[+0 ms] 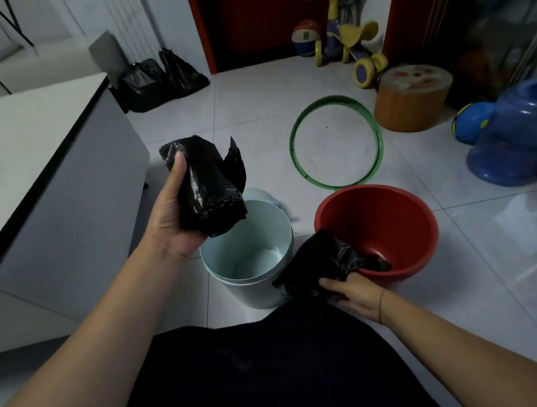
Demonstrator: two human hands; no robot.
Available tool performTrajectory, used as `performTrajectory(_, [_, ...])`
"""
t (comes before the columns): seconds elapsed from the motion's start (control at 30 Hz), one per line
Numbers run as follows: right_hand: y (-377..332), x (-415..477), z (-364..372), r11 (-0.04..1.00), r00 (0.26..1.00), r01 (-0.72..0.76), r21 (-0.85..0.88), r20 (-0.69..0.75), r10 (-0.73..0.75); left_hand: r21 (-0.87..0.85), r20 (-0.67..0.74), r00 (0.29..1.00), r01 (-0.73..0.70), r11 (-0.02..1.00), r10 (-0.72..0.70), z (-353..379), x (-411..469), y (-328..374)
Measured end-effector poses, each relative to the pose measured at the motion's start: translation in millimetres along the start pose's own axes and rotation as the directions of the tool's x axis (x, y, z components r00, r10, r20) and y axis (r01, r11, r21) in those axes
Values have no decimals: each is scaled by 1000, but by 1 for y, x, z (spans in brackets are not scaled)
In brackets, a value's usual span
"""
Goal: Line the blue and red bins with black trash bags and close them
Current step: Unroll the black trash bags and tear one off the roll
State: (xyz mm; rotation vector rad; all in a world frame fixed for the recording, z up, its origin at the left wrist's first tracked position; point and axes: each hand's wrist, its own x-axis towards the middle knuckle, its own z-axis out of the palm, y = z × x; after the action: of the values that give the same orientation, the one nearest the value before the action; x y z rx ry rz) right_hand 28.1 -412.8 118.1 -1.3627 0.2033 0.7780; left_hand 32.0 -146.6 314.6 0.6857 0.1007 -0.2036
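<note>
A white cabinet (29,153) with a dark edge is filling the nine o'clock side of the view, and two stuffed black sacks (159,79) are sitting on the floor behind it, toward eleven o'clock. The left hand (170,212) is reaching forward with thumb up, clenching a crumpled roll of black trash bags (209,189). The roll is hanging over the blue bin's eleven o'clock rim and hiding that part of it. The blue bin (236,290) is standing upright on the tiled floor near the middle, unlined, its pale inside showing. Just beside it at three o'clock the red bin (392,218) is also standing open and upright. A loose black trash bag (324,260) is draping over the red bin's seven o'clock rim, one end dipping inside and the rest bunching outside toward the blue bin. The right hand (356,293) is grasping this bag at its near edge, fingers closing on the plastic. Beyond the red bin at twelve o'clock a green ring (340,184) is lying flat on the tiles. An orange stool (414,99) is standing at the ring's two o'clock, with a child's ride-on toy (347,44) and a ball (306,37) behind. A blue water jug (521,135) is lying at the far three o'clock edge.
</note>
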Motion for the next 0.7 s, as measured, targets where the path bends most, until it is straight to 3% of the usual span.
performTrajectory(0.13, [-10,-11,-11,974,989,-127,-187,45,138,28,-38,999,-11,1000,12,-4,0,2])
performTrajectory(0.3, [-61,-42,-13,845,957,-236,-481,35,288,34,-68,997,-29,999,32,3,-1,-2])
performTrajectory(0.37, [-94,-57,5,890,980,-122,-439,89,178,31,-58,997,-42,999,43,10,-1,-5])
performTrajectory(0.43, [-128,-70,35,959,986,97,-265,153,-58,20,-48,998,-44,999,45,17,0,-9])
performTrajectory(0.57, [-183,-82,103,931,905,362,-52,259,-338,39,-14,999,-34,999,35,28,2,-17])
performTrajectory(0.63, [-199,-80,126,892,882,450,-39,179,-437,18,15,1000,-25,1000,25,30,1,-19])
performTrajectory(0.7, [-209,-73,136,869,870,492,-51,-18,-493,-29,14,1000,-26,999,26,28,0,-19])
